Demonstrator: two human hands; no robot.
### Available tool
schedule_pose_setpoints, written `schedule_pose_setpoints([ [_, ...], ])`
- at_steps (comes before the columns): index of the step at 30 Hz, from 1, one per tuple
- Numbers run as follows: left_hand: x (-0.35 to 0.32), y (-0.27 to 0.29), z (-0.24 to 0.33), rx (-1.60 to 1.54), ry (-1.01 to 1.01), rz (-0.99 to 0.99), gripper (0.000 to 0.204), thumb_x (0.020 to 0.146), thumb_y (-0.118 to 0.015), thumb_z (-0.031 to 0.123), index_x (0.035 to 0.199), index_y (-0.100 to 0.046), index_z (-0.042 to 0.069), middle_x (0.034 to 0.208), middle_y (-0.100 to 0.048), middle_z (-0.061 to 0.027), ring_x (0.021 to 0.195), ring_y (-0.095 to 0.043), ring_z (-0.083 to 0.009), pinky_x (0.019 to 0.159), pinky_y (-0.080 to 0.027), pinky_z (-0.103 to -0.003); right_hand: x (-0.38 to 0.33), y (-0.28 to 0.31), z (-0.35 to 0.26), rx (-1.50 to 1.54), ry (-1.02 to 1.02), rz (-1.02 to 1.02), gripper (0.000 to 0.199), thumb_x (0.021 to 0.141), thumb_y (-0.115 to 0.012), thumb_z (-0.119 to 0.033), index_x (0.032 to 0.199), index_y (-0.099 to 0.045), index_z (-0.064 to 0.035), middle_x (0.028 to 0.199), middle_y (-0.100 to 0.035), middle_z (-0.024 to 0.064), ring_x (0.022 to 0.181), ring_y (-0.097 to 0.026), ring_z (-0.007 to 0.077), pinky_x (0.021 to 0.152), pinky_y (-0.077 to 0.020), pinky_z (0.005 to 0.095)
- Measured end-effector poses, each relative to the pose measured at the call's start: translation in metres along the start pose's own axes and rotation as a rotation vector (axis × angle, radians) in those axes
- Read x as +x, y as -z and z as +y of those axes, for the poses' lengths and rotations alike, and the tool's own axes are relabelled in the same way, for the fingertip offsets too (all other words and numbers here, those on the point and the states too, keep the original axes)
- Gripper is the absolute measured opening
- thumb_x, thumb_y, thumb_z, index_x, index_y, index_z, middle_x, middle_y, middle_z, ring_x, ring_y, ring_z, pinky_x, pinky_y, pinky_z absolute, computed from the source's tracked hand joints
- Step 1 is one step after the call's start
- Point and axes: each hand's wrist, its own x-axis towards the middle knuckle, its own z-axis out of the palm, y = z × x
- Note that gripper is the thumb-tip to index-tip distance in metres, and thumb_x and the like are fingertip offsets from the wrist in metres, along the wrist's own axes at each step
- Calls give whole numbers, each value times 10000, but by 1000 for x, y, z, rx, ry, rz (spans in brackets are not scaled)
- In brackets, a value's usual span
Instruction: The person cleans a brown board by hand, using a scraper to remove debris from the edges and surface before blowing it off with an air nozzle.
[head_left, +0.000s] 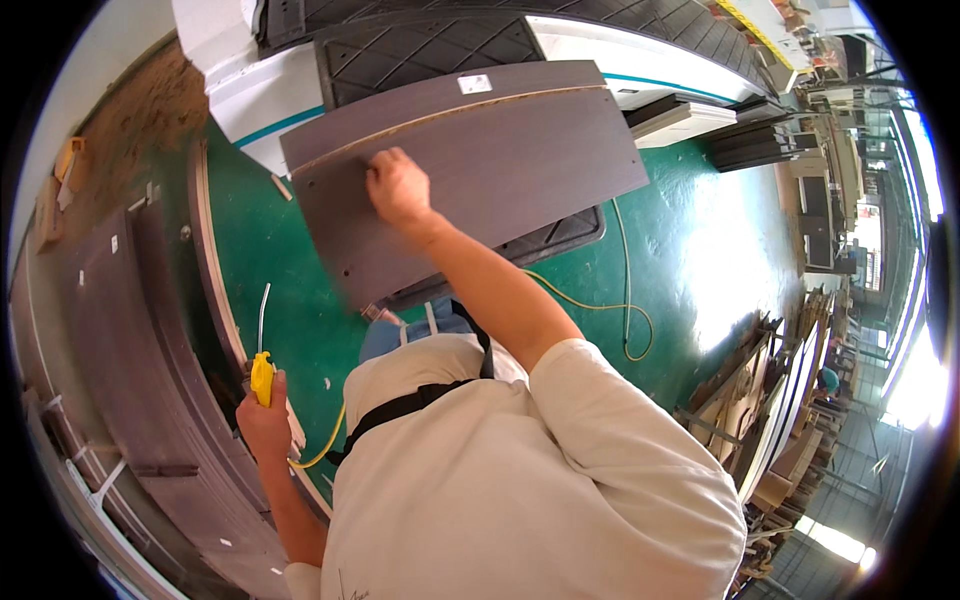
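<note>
At lower left, my left hand [265, 420] grips a yellow air blow gun [262, 378] whose thin metal nozzle points up and away from me. A yellow hose [335, 440] runs near that hand. My right hand [400, 188] is over the upper left part of a dark grey-brown board [500, 160]. Its fingers are curled closed and slightly blurred; what they hold, if anything, is hidden. Small dark holes show near the board's ends, and a pale raw strip runs along its far side. A small white label [475, 84] is on the far panel.
A black ribbed plastic pallet [560, 235] shows below the board. Along the left stand large dark panels [130, 350]. The hose also loops over the green floor [690, 210] to the right. Stacked boards [690, 120] lie at far right, with leaning offcuts [770, 390] nearer.
</note>
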Motion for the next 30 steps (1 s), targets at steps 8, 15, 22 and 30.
schedule_pose_setpoints([
  [8, -2, -62, 72, 73, -184, -430, 625, 842, -770, 555, 780, -695, -62, 603, -613, -157, 553, -603, -248, 577, -464, -404, 57, 189, 258, -352, -363, 243, 162, 890, -668, -214, 977, -701, -81, 1074, -694, 167, 1017, -667, 384, 859, -550, 485],
  [15, -12, -120, 247, 176, -436, -470, 565, 846, -725, 579, 879, -771, 17, 723, -683, -222, 690, -665, -432, 617, -516, -459, 37, 341, 413, -450, -520, 293, 136, 909, -661, -157, 916, -661, -22, 983, -672, 180, 923, -645, 396, 809, -522, 495],
  [22, 2, -199, 372, 94, -498, -197, 511, 895, -706, 575, 881, -782, 70, 661, -683, -160, 638, -671, -404, 573, -513, -464, 226, 380, 332, -66, -71, 292, 128, 880, -759, -124, 901, -704, -10, 837, -628, 119, 716, -625, 267, 683, -504, 393],
  [30, 28, -194, 363, 554, -302, -631, 809, 843, -540, 818, 947, -785, 55, 844, -751, -175, 813, -727, -380, 743, -550, -491, 574, 462, 193, -131, 588, 564, 140, 941, -680, -176, 1031, -678, -68, 918, -714, 181, 819, -694, 384, 731, -549, 457],
])
